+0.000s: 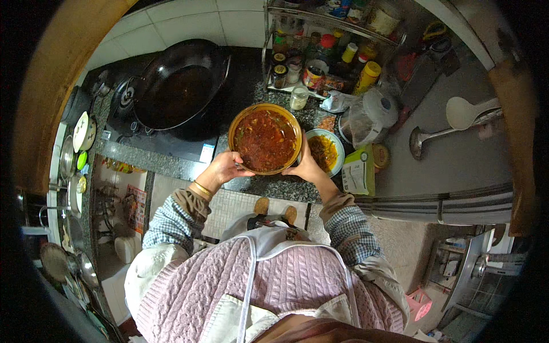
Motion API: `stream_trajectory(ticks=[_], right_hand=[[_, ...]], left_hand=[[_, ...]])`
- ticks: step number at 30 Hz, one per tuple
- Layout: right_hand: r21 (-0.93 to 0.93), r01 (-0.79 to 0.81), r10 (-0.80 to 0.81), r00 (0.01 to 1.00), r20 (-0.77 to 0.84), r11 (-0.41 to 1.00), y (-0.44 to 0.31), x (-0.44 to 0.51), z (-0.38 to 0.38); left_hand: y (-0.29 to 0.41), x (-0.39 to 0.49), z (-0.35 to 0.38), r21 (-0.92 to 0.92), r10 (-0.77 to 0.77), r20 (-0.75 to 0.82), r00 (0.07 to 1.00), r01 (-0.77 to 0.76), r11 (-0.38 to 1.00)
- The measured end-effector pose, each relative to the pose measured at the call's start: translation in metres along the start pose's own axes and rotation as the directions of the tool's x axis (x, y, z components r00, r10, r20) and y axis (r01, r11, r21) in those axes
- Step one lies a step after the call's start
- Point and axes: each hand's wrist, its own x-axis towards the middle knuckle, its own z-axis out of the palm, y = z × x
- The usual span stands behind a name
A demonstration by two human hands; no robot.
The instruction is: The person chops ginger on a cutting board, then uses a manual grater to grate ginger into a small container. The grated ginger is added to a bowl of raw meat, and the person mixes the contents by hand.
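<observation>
Both my hands hold an amber bowl [232, 136] filled with a reddish-brown soup or sauce [266, 139], oily and flecked with bits. My left hand [227, 166] grips its near left rim, with a gold-coloured bangle on the wrist. At the near right side my right hand [303, 163] supports the bowl. Just right of it stands a pale bowl [341, 148] of yellow and brown shredded food [324, 153], partly behind my right hand. A black wok [184, 92] sits on the hob [171, 143] at the left, with some dark residue inside.
A metal rack [336, 21] at the back holds several bottles and jars. A small glass jar [299, 97], a lidded clear plastic container [369, 115] and a green box [359, 171] stand to the right. Ladles [420, 139] hang at far right; pans [55, 261] lie far left.
</observation>
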Motion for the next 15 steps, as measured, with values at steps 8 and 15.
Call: stream_trajectory(ticks=[8,15], right_hand=[[0.513,0.233,-0.215,0.972,-0.095,0.826,-0.073,-0.031,0.0],[0.366,0.374,-0.311,0.924,-0.221,0.852,-0.166,-0.05,-0.044]], left_hand=[[0.037,-0.132,0.077,0.263,0.142,0.071,0.987,-0.156,0.952],[0.063,-0.19,0.121,0.525,0.363,0.27,0.892,-0.452,0.721]])
